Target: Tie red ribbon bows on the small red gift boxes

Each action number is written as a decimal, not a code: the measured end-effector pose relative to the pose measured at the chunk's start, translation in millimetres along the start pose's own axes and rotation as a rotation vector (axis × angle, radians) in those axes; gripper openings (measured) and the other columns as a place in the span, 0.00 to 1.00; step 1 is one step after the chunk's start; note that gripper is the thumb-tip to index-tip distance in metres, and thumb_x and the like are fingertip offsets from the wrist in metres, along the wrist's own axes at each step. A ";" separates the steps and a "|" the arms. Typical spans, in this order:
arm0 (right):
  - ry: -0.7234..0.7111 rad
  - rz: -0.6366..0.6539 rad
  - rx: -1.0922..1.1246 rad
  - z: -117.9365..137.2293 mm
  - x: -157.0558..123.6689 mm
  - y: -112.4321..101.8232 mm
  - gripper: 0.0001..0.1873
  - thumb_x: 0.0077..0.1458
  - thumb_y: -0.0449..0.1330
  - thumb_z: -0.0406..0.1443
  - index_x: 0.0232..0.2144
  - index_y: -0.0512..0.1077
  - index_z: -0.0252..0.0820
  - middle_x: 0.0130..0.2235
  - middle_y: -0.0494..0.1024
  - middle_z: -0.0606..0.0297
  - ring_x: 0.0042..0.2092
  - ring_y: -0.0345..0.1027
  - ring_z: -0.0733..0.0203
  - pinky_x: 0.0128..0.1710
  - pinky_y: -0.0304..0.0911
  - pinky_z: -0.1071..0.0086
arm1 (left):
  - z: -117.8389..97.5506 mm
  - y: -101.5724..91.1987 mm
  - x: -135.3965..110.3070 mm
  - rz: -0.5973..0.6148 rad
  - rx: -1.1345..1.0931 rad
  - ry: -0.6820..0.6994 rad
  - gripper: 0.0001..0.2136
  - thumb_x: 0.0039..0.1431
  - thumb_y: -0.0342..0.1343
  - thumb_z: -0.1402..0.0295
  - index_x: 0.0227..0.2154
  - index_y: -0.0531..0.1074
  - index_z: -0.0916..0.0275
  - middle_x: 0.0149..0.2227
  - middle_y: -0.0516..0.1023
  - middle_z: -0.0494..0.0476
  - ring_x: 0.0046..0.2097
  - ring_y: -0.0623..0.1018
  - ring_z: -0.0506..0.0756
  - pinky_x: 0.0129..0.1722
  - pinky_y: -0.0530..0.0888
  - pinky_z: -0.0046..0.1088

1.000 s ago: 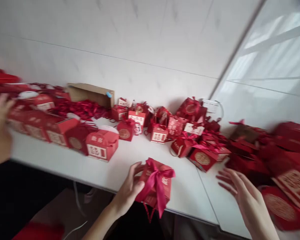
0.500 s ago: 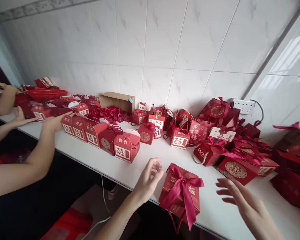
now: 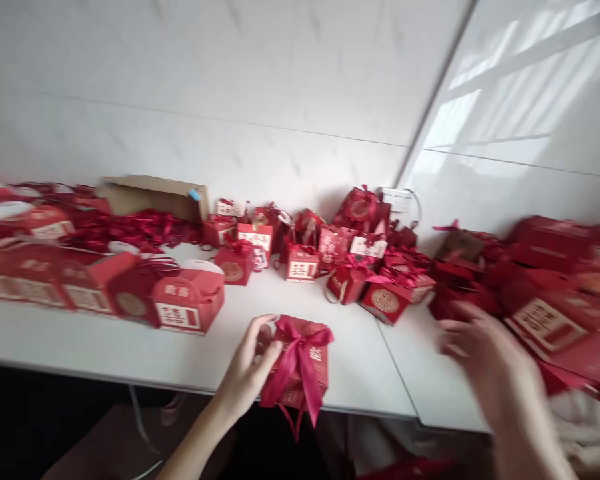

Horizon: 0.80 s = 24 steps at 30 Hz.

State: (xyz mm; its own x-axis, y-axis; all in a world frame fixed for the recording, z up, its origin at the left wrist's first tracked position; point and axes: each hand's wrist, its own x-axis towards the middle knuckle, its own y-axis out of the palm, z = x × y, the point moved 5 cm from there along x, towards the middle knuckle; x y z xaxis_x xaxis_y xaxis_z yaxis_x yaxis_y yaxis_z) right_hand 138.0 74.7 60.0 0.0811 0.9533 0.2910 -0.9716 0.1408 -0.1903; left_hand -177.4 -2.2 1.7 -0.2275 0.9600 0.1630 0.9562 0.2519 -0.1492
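A red gift box (image 3: 317, 343) with a large crimson satin bow lies at the table's front edge, its ribbon tails and a twisted cord handle hanging over. My left hand (image 3: 255, 360) is at the box's left side, thumb against the front by the bow and fingers curled round the corner. Over to the right, my right hand (image 3: 475, 347) is smeared by motion, near a heap of red boxes; whether it holds anything is unclear.
On the left, red favour boxes (image 3: 190, 300) stand in a row before a pile of ribbon bows (image 3: 140, 228) and an open cardboard box (image 3: 155, 197). Finished-looking bowed boxes (image 3: 385, 300) cluster along the wall. A seam (image 3: 400, 367) crosses the white tabletop.
My view has swung right, and the co-worker's arms have left it. My left hand has come onto the bowed box. My right hand has moved away from it toward the right-hand heap.
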 end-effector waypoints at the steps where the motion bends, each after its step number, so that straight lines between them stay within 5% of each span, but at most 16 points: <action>1: 0.027 0.042 0.026 0.0 -7.2 10.3 0.24 0.54 0.53 0.54 0.38 0.72 0.42 0.32 0.77 0.54 0.29 0.70 0.58 0.30 0.67 0.63 | 1.0 1.1 0.5 0.017 0.000 -0.003 0.18 0.58 0.49 0.57 0.48 0.60 0.58 0.36 0.66 0.52 0.36 0.71 0.53 0.34 0.70 0.27; 5: 0.094 0.344 -0.016 -4.0 -31.9 74.1 0.25 0.54 0.52 0.54 0.35 0.71 0.38 0.28 0.74 0.61 0.26 0.66 0.62 0.29 0.63 0.67 | -4.0 1.7 0.8 0.069 0.067 0.033 0.17 0.58 0.50 0.57 0.47 0.62 0.58 0.32 0.64 0.49 0.34 0.70 0.52 0.35 0.69 0.26; 8: 0.079 0.438 -0.070 -4.9 -37.6 101.9 0.22 0.57 0.49 0.52 0.37 0.68 0.39 0.29 0.72 0.64 0.27 0.64 0.65 0.29 0.60 0.69 | -13.2 -2.9 4.3 0.065 0.089 0.061 0.18 0.56 0.52 0.57 0.47 0.63 0.59 0.31 0.64 0.49 0.32 0.69 0.51 0.33 0.68 0.26; 11: 0.072 0.461 -0.099 -2.1 -34.3 112.9 0.22 0.57 0.49 0.53 0.37 0.66 0.41 0.27 0.67 0.68 0.26 0.60 0.66 0.27 0.57 0.70 | -18.1 -8.8 14.8 0.092 0.092 0.040 0.19 0.56 0.51 0.55 0.46 0.66 0.60 0.28 0.62 0.48 0.27 0.65 0.49 0.28 0.65 0.25; 16: 0.026 0.481 -0.147 13.0 -30.4 127.4 0.25 0.55 0.49 0.55 0.21 0.58 0.42 0.21 0.58 0.72 0.24 0.51 0.68 0.24 0.49 0.72 | -22.9 -10.3 30.6 0.252 0.178 -0.002 0.16 0.58 0.49 0.54 0.36 0.70 0.62 0.21 0.59 0.45 0.23 0.60 0.47 0.24 0.60 0.23; 24: 0.041 0.527 -0.097 8.7 -28.9 137.9 0.23 0.55 0.50 0.52 0.19 0.57 0.42 0.20 0.56 0.73 0.24 0.48 0.69 0.23 0.47 0.72 | -33.2 -3.9 33.4 0.440 0.195 -0.077 0.15 0.56 0.50 0.53 0.30 0.66 0.62 0.12 0.54 0.40 0.15 0.54 0.45 0.16 0.53 0.20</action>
State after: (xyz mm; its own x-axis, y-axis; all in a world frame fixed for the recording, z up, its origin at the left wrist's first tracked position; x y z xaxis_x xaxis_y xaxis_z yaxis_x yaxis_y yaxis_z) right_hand -0.2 64.2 33.5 -0.4019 0.9106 0.0960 -0.8579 -0.3379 -0.3870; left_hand -182.5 24.8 40.1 0.1706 0.9849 -0.0286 0.9139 -0.1690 -0.3692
